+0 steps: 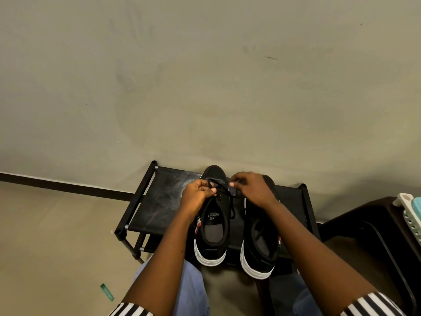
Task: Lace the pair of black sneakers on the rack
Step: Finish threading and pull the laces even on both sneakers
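Your left hand [198, 195] is curled around one end of the black lace [224, 190], pinching it between thumb and fingers over the front eyelets of the left sneaker [211, 224]. Your right hand [252, 188] sits at 3 o'clock from it, close by, fingers bent and thumb tucked in; it looks to be gripping the other run of the lace, though the fingers hide the exact contact. The lace crosses between your two hands, and one loose strand hangs down toward 6 o'clock, along the inner side of the left sneaker's opening.

Both sneakers stand upright on the black rack [164, 201], toes toward the wall at 12 o'clock, white-soled heels hanging over the near edge. The right sneaker [259, 247] is just beside the left one, at its 3 o'clock, with your right forearm crossing over it.

Outward from there: the grey wall [205, 76] behind the rack, a dark stool [364, 224] at 3 o'clock with a pale basket [410, 213] on it, and a small green scrap [107, 292] on the floor at 8 o'clock. Your striped sleeves [132, 310] show at the bottom edge.
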